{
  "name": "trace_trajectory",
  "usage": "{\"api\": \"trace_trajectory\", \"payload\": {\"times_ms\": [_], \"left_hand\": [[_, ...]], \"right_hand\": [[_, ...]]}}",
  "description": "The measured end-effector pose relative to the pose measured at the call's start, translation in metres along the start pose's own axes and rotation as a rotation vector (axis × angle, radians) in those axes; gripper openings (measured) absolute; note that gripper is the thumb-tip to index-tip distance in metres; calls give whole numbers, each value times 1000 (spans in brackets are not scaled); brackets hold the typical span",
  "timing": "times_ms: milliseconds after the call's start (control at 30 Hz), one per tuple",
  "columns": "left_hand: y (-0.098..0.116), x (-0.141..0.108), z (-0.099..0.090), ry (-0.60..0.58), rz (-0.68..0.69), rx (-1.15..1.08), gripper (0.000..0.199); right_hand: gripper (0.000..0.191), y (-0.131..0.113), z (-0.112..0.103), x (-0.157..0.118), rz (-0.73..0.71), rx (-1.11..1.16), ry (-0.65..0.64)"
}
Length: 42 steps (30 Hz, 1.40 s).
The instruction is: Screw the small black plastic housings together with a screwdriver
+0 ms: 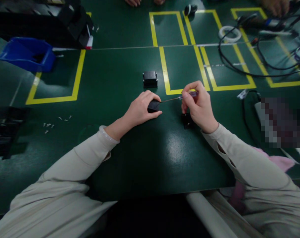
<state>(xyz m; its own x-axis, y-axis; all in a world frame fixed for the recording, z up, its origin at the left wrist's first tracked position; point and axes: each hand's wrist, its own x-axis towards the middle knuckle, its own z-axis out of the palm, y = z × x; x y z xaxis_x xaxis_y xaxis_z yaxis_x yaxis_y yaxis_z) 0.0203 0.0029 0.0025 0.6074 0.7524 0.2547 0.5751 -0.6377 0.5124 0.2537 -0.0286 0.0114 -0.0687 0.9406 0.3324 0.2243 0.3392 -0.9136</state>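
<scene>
My left hand (143,105) grips a small black block (153,106) on the green table, thumb and fingers on either side of it. Between the fingers of my right hand (198,105) is a screwdriver (189,95) with a clear purplish handle. Its thin shaft points left and the tip meets the right side of the block, near the upper corner; the exact contact point is too small to make out. A small black part (187,121) lies under my right hand, partly hidden by it. Beyond my left hand stands another black block (150,79) with small metal screws at its sides.
Several loose screws (49,125) lie at left, beside black parts (6,129). A blue bin (28,54) stands farther back. Yellow tape (165,71) marks rectangles on the table. A tape roll (229,34) and black cables (239,74) lie at right. Other people's hands (276,6) show at the far edge.
</scene>
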Motion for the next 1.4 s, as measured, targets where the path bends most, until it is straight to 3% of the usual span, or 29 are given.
{"api": "trace_trajectory", "payload": {"times_ms": [1400], "left_hand": [[0, 0, 0, -8, 13, 18, 31]], "right_hand": [[26, 0, 1, -1, -38, 24, 17]]}}
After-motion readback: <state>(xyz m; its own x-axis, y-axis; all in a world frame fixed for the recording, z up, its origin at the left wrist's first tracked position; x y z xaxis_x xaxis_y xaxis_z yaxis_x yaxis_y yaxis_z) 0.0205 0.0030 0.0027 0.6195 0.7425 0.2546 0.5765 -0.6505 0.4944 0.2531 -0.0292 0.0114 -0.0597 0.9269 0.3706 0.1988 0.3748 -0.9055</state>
